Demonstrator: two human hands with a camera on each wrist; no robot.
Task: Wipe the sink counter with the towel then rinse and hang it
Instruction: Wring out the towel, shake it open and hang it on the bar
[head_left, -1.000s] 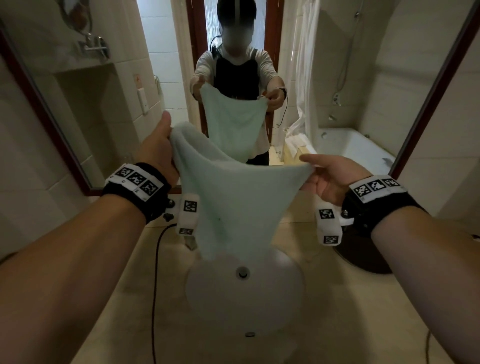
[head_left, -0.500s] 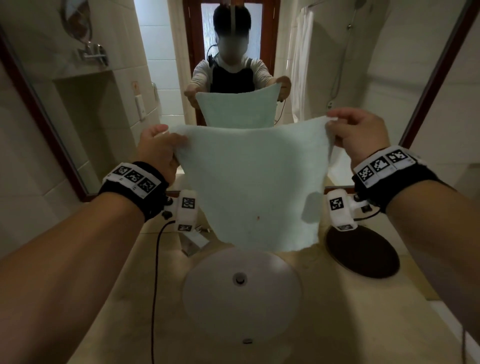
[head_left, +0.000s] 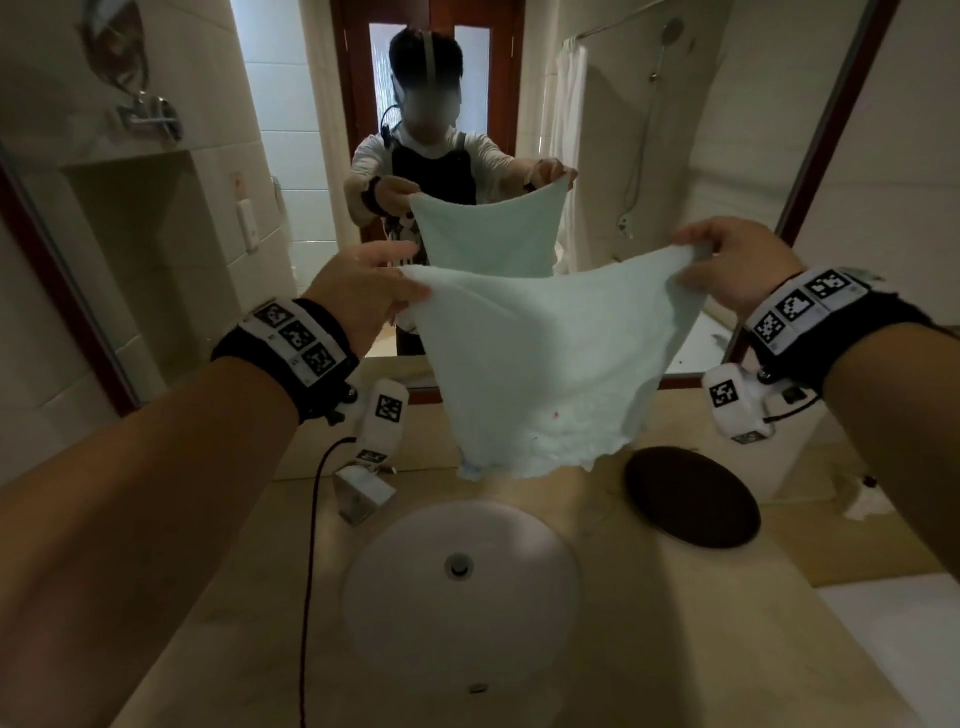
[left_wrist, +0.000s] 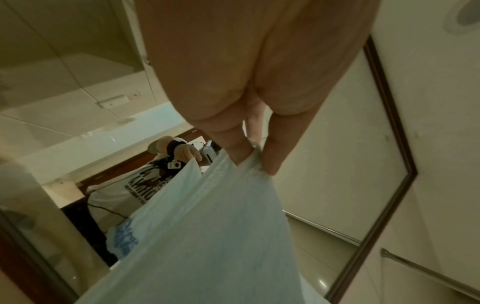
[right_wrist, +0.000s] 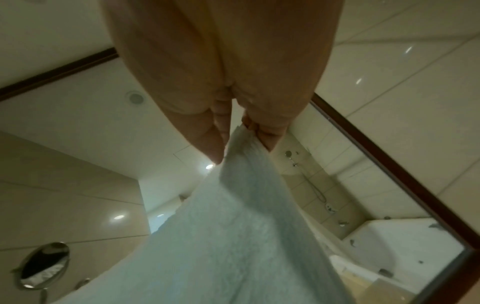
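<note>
A pale green towel (head_left: 545, 364) hangs spread in the air above the back of the round white sink (head_left: 460, 587). My left hand (head_left: 363, 291) pinches its top left corner and my right hand (head_left: 727, 260) pinches its top right corner. The top edge sags a little between them. In the left wrist view the thumb and fingers (left_wrist: 270, 152) clamp the towel (left_wrist: 213, 236). The right wrist view shows the fingertips (right_wrist: 215, 148) nipping the towel (right_wrist: 233, 236) at its corner. The beige counter (head_left: 701, 649) surrounds the sink.
A mirror (head_left: 649, 130) fills the wall ahead, with a dark wooden frame. A dark round tray (head_left: 693, 496) lies on the counter right of the sink. A small white box (head_left: 361, 491) and a black cable (head_left: 309, 571) lie on the left. A crumpled white thing (head_left: 865, 501) sits far right.
The towel went from sagging to spread flat as my right hand rose and turned over. Since then both hands have dropped slightly and the top edge droops again.
</note>
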